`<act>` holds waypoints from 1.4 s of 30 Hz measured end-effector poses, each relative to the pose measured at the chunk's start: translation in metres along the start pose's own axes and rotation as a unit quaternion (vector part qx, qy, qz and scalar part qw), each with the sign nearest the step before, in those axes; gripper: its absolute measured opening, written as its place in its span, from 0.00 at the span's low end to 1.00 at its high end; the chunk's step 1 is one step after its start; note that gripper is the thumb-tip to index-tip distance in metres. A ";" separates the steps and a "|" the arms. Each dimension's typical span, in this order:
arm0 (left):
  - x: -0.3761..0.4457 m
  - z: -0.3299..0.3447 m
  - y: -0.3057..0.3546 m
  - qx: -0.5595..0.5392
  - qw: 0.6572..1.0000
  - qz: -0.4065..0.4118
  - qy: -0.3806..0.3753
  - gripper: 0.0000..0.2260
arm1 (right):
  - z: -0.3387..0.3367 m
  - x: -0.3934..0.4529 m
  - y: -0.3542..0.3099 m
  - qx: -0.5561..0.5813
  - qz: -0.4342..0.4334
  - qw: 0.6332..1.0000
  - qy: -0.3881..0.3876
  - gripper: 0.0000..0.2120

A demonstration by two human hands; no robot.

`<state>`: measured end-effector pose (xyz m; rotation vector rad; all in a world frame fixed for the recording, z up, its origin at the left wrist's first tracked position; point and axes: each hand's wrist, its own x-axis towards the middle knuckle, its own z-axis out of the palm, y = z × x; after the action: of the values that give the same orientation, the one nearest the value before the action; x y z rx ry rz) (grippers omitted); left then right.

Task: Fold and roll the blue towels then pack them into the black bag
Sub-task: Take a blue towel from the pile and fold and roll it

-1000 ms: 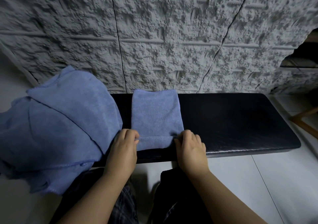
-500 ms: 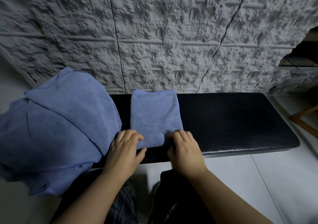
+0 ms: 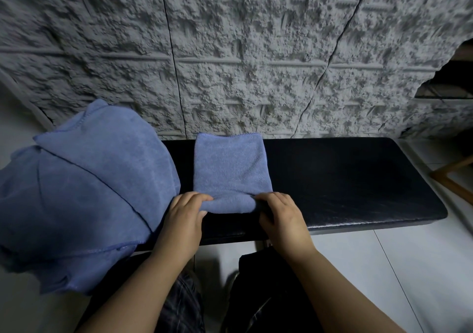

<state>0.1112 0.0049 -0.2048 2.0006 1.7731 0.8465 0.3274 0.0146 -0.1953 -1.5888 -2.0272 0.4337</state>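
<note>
Rough grey wall panels (image 3: 230, 51) are backing a black bench (image 3: 345, 179); loose blue towels (image 3: 84, 191) are lying beside the left hand (image 3: 183, 220), both hands' curled fingers are pinching the folded towel's (image 3: 231, 168) rolled near edge, right hand (image 3: 282, 217) opposite.

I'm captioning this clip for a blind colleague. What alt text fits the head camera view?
Both hands, the left hand and right hand, grip the near end of a folded blue towel and roll it on a black padded bench. A heap of loose blue towels lies at the bench's left end, with a rough grey wall behind.
</note>
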 end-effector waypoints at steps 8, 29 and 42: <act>0.003 0.001 0.004 -0.023 0.999 -0.044 0.004 0.12 | -0.007 -0.001 -0.006 0.045 0.073 0.996 -0.018 0.12; -0.004 0.005 0.014 0.060 0.994 -0.017 0.092 0.16 | 0.006 -0.002 -0.006 -0.104 0.068 0.989 0.085 0.09; -0.003 0.001 0.008 0.010 1.000 -0.019 0.008 0.12 | 0.003 -0.001 -0.006 -0.035 0.023 0.999 0.017 0.17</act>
<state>0.1174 0.0006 -0.2015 1.9718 1.8296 0.8383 0.3209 0.0118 -0.1944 -1.6766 -2.0044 0.3532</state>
